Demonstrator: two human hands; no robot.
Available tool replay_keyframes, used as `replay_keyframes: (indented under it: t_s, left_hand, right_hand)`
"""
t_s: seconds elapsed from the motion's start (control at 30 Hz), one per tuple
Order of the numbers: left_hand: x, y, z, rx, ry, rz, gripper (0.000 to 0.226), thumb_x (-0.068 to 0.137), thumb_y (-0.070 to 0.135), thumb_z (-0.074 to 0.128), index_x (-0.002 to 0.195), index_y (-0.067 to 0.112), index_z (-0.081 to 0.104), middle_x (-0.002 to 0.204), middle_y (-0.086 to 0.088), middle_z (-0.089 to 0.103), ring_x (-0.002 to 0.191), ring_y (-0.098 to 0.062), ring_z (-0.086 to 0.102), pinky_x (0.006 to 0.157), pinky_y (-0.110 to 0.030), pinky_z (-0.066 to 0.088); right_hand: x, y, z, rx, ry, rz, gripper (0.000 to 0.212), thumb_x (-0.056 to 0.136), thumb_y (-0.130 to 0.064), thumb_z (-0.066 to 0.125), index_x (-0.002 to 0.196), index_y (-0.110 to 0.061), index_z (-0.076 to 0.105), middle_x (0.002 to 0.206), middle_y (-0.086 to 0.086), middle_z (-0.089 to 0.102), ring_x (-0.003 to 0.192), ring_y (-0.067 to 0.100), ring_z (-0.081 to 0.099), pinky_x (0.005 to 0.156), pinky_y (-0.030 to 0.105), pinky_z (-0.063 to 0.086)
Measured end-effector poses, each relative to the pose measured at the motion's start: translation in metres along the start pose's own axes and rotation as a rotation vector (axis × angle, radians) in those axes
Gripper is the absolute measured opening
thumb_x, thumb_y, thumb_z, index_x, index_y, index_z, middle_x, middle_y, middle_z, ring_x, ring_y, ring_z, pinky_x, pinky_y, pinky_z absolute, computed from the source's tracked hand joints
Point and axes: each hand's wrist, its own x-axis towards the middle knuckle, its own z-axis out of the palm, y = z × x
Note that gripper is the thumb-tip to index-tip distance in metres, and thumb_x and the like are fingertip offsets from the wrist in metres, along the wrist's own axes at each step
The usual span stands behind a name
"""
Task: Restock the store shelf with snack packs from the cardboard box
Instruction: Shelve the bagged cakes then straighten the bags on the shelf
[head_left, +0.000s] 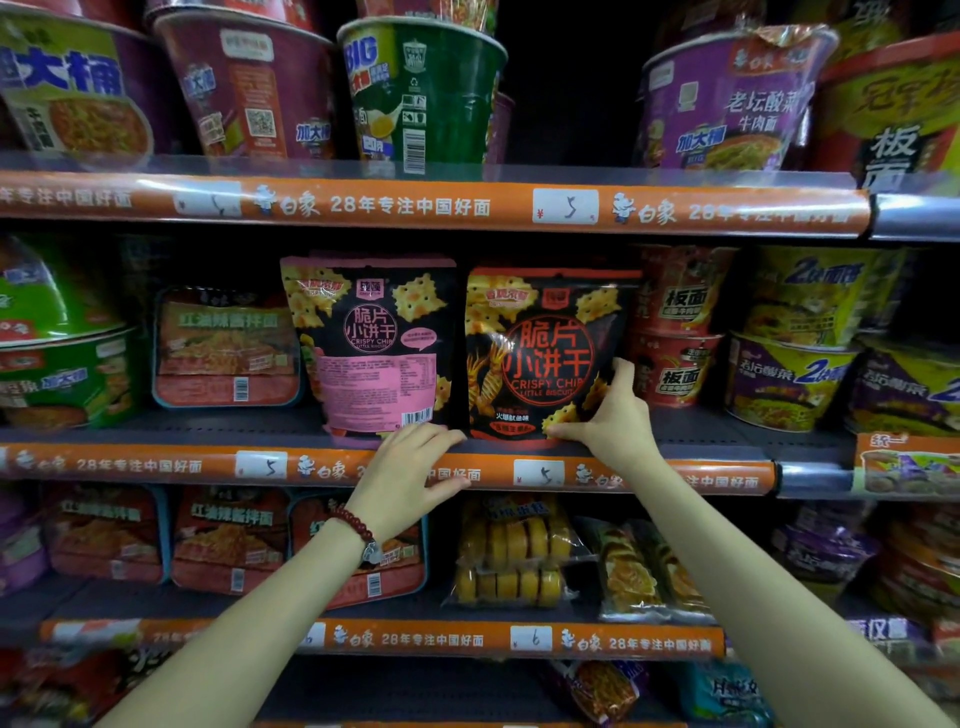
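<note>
Packs stand side by side at the centre of the frame, on the middle shelf (701, 423): the pink pack (371, 343) with its back label toward us, and the red pack (545, 353) with its front out. Our right hand (613, 415) pinches the red pack at its lower right corner, thumb low along the bottom edge and fingers up the side. We judge this grip is there to square the pack and keep it upright while it settles against its neighbour. Our left hand (410, 473) lies with fingers spread and relaxed over the orange price rail (322, 467). Its fingertips reach just beneath the pink pack's bottom edge, likely steadying that pack so it does not tip forward. It grips nothing.

Noodle bowls (675, 332) crowd the right of the same shelf, and flat trays (226, 348) sit at the left, so the two packs fill the gap between them. The cardboard box is out of view. The pink pack probably wants turning to face front.
</note>
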Motion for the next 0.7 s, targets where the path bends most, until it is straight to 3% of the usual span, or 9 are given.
replay_keyframes:
  t_s: [0.27,0.5,0.7]
  left_hand:
    - [0.0,0.003,-0.001,0.011,0.0,-0.019,0.053,0.084,0.042,0.064,0.13,0.02,0.052,0.125,0.002,0.055,0.12,-0.017,0.047,0.104,-0.032,0.033]
    - [0.003,0.006,-0.005,-0.002,-0.043,-0.046,0.053,0.083,0.043,0.064,0.13,0.022,0.051,0.126,0.003,0.053,0.121,-0.015,0.045,0.106,-0.032,0.035]
    - [0.002,0.01,-0.008,-0.003,-0.058,-0.061,0.052,0.085,0.041,0.061,0.132,0.023,0.048,0.129,0.003,0.051,0.123,-0.015,0.042,0.107,-0.031,0.034]
  right_hand:
    - [-0.006,0.007,-0.002,-0.034,-0.018,-0.004,0.116,0.064,-0.03,0.089,0.151,-0.011,0.014,0.143,0.011,0.048,0.131,0.03,0.046,0.103,0.04,0.042]
    - [-0.024,0.018,-0.004,-0.089,0.077,-0.036,0.114,0.069,-0.042,0.083,0.153,-0.011,0.012,0.142,0.013,0.045,0.133,0.028,0.041,0.103,0.038,0.04]
    - [-0.017,0.0,0.012,-0.015,0.09,0.002,0.13,0.064,-0.04,0.087,0.154,-0.015,-0.003,0.152,0.014,0.031,0.139,0.03,0.033,0.105,0.043,0.039]
